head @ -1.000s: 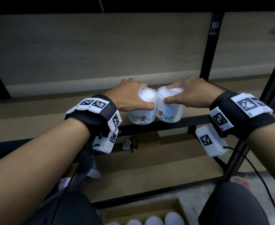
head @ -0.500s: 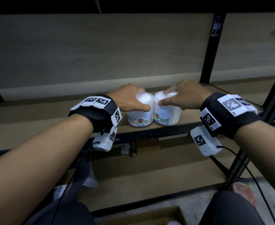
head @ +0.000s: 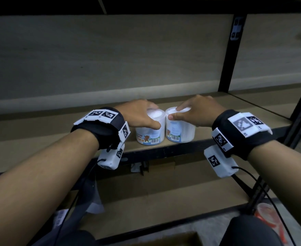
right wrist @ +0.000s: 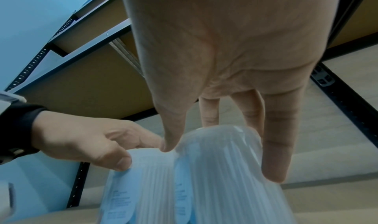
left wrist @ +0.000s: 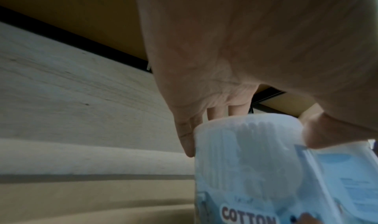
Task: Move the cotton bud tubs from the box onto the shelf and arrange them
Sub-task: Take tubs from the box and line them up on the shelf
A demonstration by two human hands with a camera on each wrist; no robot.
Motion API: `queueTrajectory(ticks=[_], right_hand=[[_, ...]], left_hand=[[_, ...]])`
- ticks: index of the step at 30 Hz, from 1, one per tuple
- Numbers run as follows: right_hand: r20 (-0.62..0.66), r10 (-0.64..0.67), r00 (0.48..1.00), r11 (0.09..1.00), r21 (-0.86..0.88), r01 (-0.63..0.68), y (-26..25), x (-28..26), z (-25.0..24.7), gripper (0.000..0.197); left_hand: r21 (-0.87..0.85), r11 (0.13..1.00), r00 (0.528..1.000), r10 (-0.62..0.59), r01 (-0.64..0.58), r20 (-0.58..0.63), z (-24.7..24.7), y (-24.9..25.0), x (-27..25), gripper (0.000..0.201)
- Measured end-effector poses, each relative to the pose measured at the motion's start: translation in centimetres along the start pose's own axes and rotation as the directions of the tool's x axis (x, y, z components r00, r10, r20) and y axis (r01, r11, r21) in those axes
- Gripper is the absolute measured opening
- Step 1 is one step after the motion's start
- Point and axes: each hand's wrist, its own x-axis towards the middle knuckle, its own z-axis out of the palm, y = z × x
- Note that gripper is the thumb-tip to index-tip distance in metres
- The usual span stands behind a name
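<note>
Nearest, a cardboard box point(head: 178, 239) corner shows at the floor. Beyond, on the shelf point(head: 57, 139) front edge, two clear cotton-bud tubs stand upright, touching. The left hand point(head: 137, 116) grips the left tub point(head: 150, 128) from above; the right hand point(head: 196, 110) likewise clasps the right tub point(head: 180, 130). Black upright point(head: 229, 54) behind.
</note>
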Motion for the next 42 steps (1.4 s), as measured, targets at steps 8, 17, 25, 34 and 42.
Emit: queueTrajectory(ticks=[8, 17, 25, 34, 42], right_hand=[[-0.010, 0.012, 1.000, 1.000, -0.020, -0.012, -0.4, -0.3, 0.1, 0.071], [0.005, -0.041, 0.999, 0.999, -0.035, 0.041, -0.6, -1.4, -1.1, 0.069], [-0.042, -0.127, 0.991, 0.990, -0.063, 0.124, -1.8, -2.6, -2.5, 0.045], [-0.021, -0.116, 0.993, 0.992, -0.055, 0.115, -1.9, -2.5, -1.7, 0.032], [-0.069, -0.133, 0.989, 0.985, -0.115, 0.125, -2.1, -2.1, -0.5, 0.034]], left_hand=[[0.061, 0.998, 1.000, -0.007, 0.005, 0.027, 0.0, 0.4, -0.6, 0.058], [0.156, 0.986, 0.993, 0.070, -0.055, -0.094, -0.1, 0.6, -0.3, 0.084], [0.240, 0.966, 0.982, 0.127, -0.091, -0.143, -1.2, 2.7, -0.8, 0.061], [0.300, 0.954, 0.990, 0.066, -0.027, -0.121, -1.0, 2.9, -1.3, 0.049], [0.272, 0.962, 0.994, 0.061, -0.033, -0.095, -0.5, 2.4, -1.3, 0.042]])
